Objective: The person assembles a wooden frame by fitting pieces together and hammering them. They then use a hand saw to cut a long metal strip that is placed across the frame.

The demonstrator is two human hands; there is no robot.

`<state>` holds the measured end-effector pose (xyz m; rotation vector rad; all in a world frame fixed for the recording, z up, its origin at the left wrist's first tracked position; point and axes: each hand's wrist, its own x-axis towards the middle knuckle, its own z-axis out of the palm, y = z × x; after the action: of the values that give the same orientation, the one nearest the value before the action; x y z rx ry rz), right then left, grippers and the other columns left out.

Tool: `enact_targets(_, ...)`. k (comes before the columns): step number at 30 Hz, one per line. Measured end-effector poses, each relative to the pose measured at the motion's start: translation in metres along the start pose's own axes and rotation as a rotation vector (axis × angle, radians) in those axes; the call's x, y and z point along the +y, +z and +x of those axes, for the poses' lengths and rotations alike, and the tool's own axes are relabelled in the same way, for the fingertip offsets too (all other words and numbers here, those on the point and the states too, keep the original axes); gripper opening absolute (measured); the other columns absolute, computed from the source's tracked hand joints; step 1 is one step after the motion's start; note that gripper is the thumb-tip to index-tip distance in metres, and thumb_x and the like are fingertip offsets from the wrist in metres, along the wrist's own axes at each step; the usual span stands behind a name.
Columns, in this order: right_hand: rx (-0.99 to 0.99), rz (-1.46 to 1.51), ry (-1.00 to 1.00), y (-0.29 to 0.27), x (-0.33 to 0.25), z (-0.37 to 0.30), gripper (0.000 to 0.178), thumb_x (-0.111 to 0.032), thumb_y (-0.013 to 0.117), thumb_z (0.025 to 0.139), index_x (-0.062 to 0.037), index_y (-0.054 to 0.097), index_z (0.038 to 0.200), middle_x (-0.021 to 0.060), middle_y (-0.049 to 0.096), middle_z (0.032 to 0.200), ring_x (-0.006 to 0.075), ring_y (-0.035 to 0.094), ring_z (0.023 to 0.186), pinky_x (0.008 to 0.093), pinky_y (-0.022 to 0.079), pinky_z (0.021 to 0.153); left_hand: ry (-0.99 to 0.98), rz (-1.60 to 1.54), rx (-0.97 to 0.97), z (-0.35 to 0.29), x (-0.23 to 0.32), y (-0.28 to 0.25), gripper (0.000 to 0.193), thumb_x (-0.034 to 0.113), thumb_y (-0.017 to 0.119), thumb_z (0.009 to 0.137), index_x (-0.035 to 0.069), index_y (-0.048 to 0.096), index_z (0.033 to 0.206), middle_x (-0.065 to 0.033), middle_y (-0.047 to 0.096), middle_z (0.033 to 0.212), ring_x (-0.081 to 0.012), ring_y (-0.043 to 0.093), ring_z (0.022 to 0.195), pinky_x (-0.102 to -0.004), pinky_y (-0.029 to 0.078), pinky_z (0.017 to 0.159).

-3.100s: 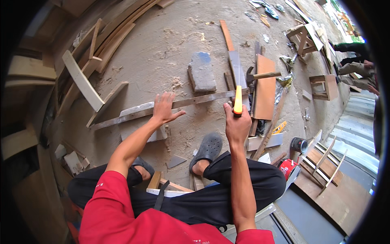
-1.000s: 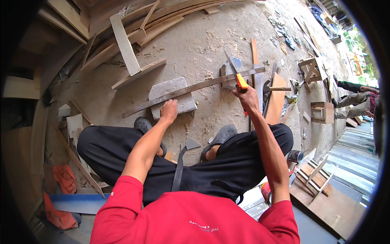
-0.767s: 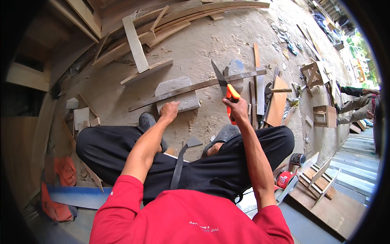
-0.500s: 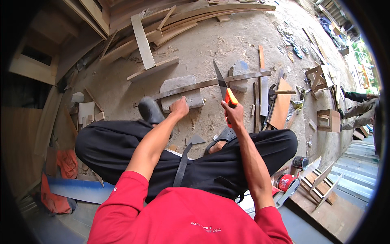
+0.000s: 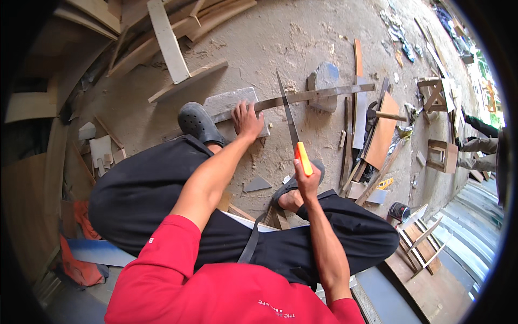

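Note:
A long, narrow wooden strip [image 5: 302, 97] lies across a grey stone block [image 5: 229, 99] on the left and a second block [image 5: 324, 81] on the right. My left hand [image 5: 248, 121] holds the strip down over the left block, its fingers bent across the wood. In my right hand [image 5: 307, 181] is the orange handle of a handsaw [image 5: 289, 119]. Its dark blade points away from me and crosses the strip between the blocks; whether the teeth touch the wood I cannot tell. My left clog [image 5: 198, 123] rests over the strip's left part.
A hammer [image 5: 389, 116] lies on boards [image 5: 382, 132] to the right. Joined planks [image 5: 170, 46] stand at the far left. A dark can [image 5: 399, 212] and small wooden frames [image 5: 442, 156] are on the right, near another person's legs [image 5: 477, 154]. My right clog [image 5: 310, 178] is beside the saw handle.
My left hand has moved right along the strip, its fist loosening to reach over the wood. The saw has come nearer to me, its blade now crossing the strip. My view has shifted.

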<state>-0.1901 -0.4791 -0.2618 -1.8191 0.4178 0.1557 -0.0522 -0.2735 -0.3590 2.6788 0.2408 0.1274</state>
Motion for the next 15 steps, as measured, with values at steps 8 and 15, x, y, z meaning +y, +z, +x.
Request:
enact_targets(8,-0.114,-0.261,-0.424,0.037,0.019,-0.011,0.02,-0.012,0.073,0.076,-0.0034,0.056,0.07,0.0119,0.052,0.06,0.0283,0.056,0.054,0.035,0.045,0.052,0.052,-0.053,-0.253,0.046,-0.032,0.031,0.055,0.042,0.057,0.086,0.006,0.056,0.127,-0.0217,0.017,0.154,-0.0361,0.006,0.145,-0.0501,0.001,0.116)
enact_targets(15,-0.096,-0.22,-0.334,0.035,0.03,0.001,0.021,-0.009,0.071,0.078,-0.0012,0.054,0.07,0.0136,0.051,0.06,0.0275,0.053,0.051,0.0342,0.042,0.05,0.036,-0.068,-0.348,0.056,-0.024,0.03,0.051,0.041,0.058,0.083,0.006,0.059,0.121,-0.0195,0.012,0.156,-0.0341,0.003,0.146,-0.0492,-0.001,0.116)
